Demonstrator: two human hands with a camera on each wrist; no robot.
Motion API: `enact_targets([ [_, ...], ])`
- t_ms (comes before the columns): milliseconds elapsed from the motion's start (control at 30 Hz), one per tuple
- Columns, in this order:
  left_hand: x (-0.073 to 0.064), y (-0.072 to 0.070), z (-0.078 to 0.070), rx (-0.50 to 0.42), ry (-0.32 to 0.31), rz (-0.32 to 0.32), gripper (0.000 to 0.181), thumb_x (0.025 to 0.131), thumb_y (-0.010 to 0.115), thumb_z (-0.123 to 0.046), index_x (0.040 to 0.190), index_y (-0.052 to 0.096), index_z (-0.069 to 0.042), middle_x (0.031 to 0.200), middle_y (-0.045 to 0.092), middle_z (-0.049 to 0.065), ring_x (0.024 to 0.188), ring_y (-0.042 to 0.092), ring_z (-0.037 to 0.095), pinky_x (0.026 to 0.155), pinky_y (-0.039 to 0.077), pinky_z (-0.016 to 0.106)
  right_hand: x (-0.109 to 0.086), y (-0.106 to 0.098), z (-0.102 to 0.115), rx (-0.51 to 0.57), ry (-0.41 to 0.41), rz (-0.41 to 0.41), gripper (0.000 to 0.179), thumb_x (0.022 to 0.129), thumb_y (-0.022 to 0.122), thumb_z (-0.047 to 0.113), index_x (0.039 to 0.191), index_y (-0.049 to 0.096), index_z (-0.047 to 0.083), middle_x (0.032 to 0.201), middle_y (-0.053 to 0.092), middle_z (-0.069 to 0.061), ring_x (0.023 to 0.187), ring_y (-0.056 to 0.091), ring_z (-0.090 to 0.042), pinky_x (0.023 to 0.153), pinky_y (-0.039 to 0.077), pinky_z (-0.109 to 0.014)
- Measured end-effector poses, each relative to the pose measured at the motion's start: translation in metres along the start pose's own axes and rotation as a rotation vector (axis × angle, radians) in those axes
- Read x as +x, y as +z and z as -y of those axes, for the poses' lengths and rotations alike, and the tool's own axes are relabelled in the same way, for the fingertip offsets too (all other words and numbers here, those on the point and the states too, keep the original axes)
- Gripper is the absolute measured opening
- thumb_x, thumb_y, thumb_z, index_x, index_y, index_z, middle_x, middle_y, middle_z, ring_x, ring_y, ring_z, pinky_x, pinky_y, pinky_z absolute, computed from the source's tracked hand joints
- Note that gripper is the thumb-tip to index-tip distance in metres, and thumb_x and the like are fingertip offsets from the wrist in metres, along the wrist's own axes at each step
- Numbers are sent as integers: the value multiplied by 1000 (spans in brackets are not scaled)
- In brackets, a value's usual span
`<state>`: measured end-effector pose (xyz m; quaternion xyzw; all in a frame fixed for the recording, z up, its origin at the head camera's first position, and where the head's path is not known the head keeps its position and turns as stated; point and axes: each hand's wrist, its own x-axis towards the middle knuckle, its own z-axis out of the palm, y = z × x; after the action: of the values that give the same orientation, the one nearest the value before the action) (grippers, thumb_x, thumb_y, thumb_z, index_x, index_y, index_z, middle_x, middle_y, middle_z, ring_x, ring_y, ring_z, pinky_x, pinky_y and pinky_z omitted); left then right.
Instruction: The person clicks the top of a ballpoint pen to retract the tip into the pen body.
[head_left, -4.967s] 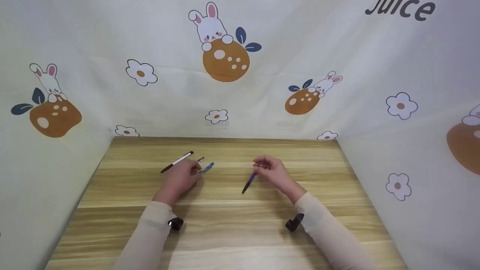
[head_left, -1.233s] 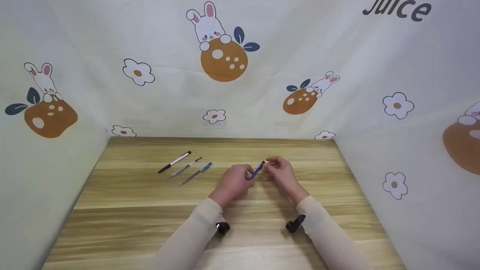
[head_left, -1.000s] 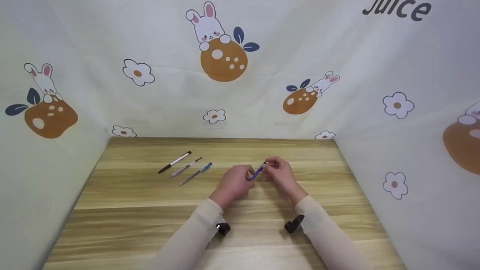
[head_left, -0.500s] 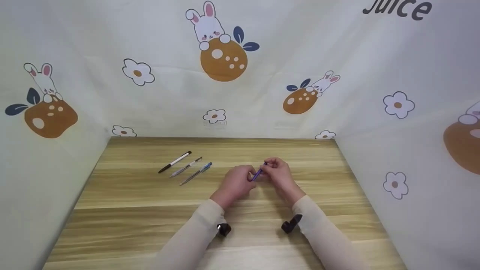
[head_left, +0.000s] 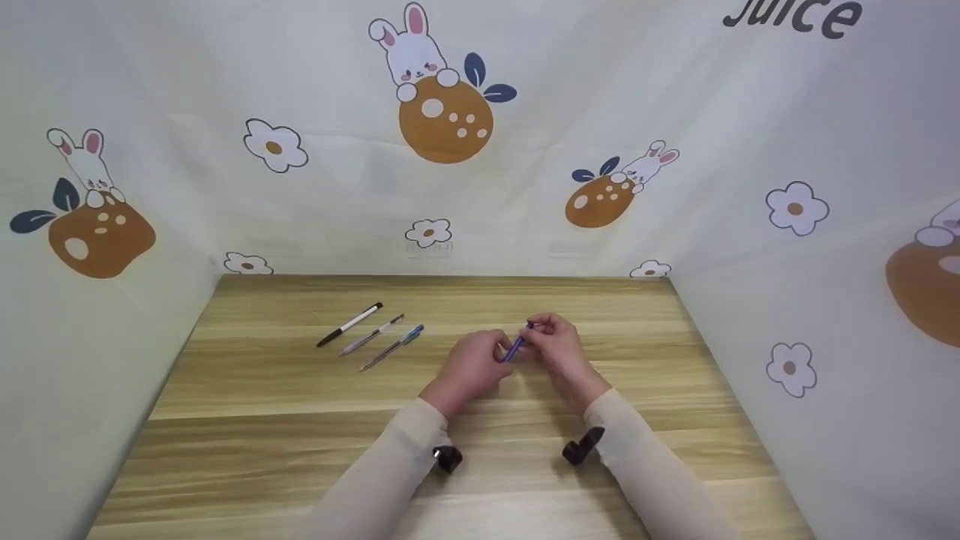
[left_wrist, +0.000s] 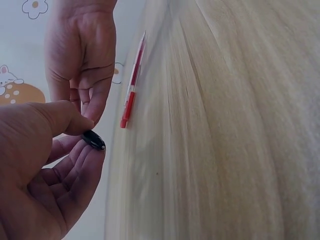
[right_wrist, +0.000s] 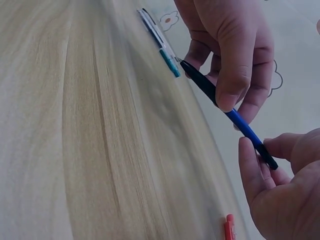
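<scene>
A blue pen [head_left: 515, 349] with black ends slants between both hands above the table. My left hand [head_left: 469, 367] pinches its lower black end; the left wrist view shows that black end [left_wrist: 93, 140] at the thumb and fingertips. At the upper end, my right hand [head_left: 561, 352] pinches the pen between thumb and fingers, as the right wrist view shows, where the blue barrel [right_wrist: 242, 124] spans the two hands. A red pen [left_wrist: 132, 87] lies on the table near the hands; in the head view it is hidden.
Left of the hands lie a white-and-black pen [head_left: 349, 325], a clear pen with a dark end [head_left: 373, 335] and a clear pen with a blue-teal end [head_left: 392, 348], side by side on the wood-grain table [head_left: 262, 442]. A printed curtain [head_left: 337, 202] encloses the table's back and sides.
Since five seconds ago, my left hand has moved right from the row of pens and taken the blue pen's lower end. My right hand has shifted slightly onto its upper end.
</scene>
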<state>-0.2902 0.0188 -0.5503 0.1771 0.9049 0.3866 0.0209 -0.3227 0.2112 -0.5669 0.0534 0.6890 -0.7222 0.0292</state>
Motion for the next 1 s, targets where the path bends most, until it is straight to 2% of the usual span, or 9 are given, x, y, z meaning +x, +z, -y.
enact_targets([
  [133,-1,-1,1,-62,-17,10,25,91,86,-9,112,75,-9,84,71,-5,68,64,10,68,56,32,-1,2,2,-12,-12,11,36,99,76,-4,130,60,-14,95,67,-8,84,74,-17,86,66,-41],
  [333,-4,-2,5,-244,-44,25,23,92,81,-3,114,73,-5,84,72,-1,59,65,9,57,53,25,0,5,5,-10,-18,38,31,99,76,-5,126,63,-10,95,69,-10,82,73,-19,91,65,-52],
  [467,-6,-1,10,-320,-56,15,21,92,80,-2,112,73,-4,87,72,0,71,66,10,64,55,25,2,7,7,-17,-9,66,27,98,77,-5,123,66,-6,98,71,-12,81,75,-20,93,65,-55],
  [600,-6,0,14,-375,-56,-5,20,90,80,-1,109,73,-2,90,73,2,82,68,12,74,59,28,4,9,9,-69,-18,92,28,99,77,-3,125,68,-6,101,72,-12,83,77,-20,97,62,-58],
  [800,-8,2,21,-451,-96,-14,20,90,81,0,108,73,-1,90,76,4,81,70,14,73,59,27,6,13,13,-131,-36,139,26,100,77,0,125,71,-3,101,73,-11,84,76,-20,99,61,-61],
  [1000,-13,2,23,-520,-123,-17,18,92,81,-1,107,71,1,88,76,5,76,68,12,67,55,25,9,16,15,-153,-31,207,29,100,77,2,128,71,-3,102,70,-10,86,75,-20,96,63,-58],
])
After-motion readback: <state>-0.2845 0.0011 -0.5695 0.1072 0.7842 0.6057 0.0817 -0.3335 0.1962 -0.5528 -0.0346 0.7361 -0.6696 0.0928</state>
